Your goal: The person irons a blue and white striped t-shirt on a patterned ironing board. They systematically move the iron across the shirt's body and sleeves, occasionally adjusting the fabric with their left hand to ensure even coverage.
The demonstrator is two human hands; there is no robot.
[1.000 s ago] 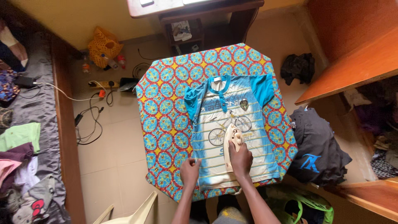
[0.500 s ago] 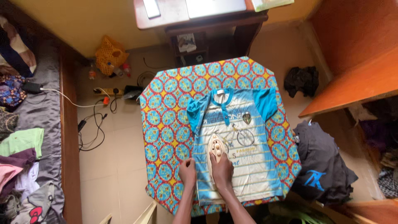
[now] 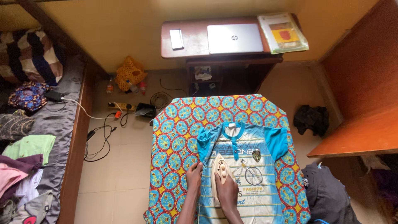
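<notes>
Right hand (image 3: 227,191) grips the cream iron (image 3: 220,175) on the blue-and-white shirt's (image 3: 248,174) left chest; left hand (image 3: 194,176) presses its left edge flat; right half looks unironed.

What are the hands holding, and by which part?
The right hand grips the iron by its handle. The left hand holds nothing; it presses the shirt flat.

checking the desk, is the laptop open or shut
Shut. The laptop lies flat on the desk with its grey lid facing up; no screen or keys show.
</notes>
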